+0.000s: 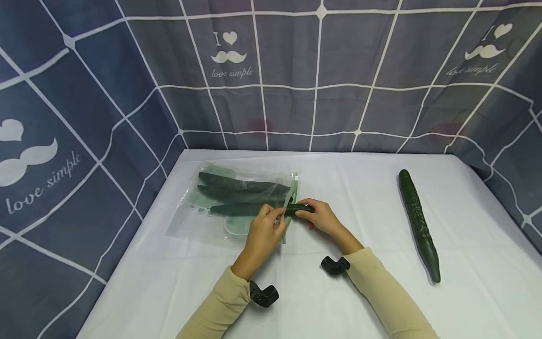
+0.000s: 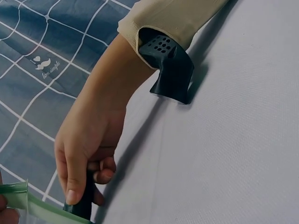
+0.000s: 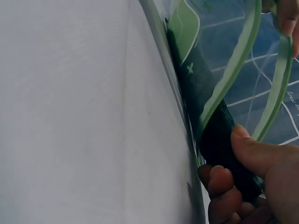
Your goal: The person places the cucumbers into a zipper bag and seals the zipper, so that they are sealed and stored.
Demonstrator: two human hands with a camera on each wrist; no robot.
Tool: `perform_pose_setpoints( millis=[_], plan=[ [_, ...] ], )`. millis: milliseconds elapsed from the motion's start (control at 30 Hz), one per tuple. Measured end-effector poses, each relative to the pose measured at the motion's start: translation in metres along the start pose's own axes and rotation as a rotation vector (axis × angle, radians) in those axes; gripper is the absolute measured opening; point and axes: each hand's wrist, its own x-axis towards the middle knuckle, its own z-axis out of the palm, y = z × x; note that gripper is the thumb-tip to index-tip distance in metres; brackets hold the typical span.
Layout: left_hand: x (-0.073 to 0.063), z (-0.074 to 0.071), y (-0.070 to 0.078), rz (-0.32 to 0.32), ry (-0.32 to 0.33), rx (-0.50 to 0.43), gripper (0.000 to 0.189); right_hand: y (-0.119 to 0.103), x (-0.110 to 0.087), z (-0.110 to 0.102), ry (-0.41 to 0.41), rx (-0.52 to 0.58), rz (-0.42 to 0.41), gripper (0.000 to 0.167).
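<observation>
My left hand (image 1: 263, 229) pinches the rim of a clear zip bag (image 1: 179, 226) with a green zip strip, near its mouth. In the right wrist view the green strips (image 3: 236, 60) stand apart, so the mouth gapes. My right hand (image 1: 323, 220) grips the end of a cucumber (image 1: 301, 208), thumb on one side and fingers on the other. Most of that cucumber lies inside the bag, seen through the plastic, its end sticking out of the mouth. Beyond it, two more dark green cucumbers (image 1: 237, 184) lie in the bag.
Another long cucumber (image 1: 418, 225) lies on the white tablecloth (image 1: 351, 183) to the right, apart from both hands. Dark checked curtains (image 1: 292, 52) rise behind and at the sides of the table. Black wrist cameras (image 1: 264, 294) jut out at both sleeves.
</observation>
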Motion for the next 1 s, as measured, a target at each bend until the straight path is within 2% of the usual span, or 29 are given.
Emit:
perform_pose_setpoints(
  millis=[100,300,467,633,867,1000],
  plan=[
    [-0.001,0.0,-0.001,-0.005,-0.006,-0.007,0.021,-0.004,0.003,0.004,0.001,0.01,-0.001,0.039],
    [-0.001,-0.002,0.0,-0.032,-0.028,-0.061,0.021,-0.009,0.008,0.016,-0.089,0.021,-0.057,0.041],
    [0.0,-0.003,0.0,-0.058,-0.057,-0.09,0.022,-0.009,0.009,0.019,-0.057,-0.021,-0.033,0.038],
    [0.002,-0.002,0.0,-0.079,-0.064,-0.087,0.022,-0.006,0.007,0.006,-0.082,-0.039,-0.054,0.042],
    [0.001,0.001,-0.003,-0.093,-0.046,-0.08,0.022,0.003,0.002,-0.015,-0.201,-0.009,-0.132,0.04],
    [0.001,0.002,-0.003,-0.094,-0.049,-0.087,0.022,0.004,0.002,-0.019,-0.263,-0.056,-0.121,0.038]
  ],
)
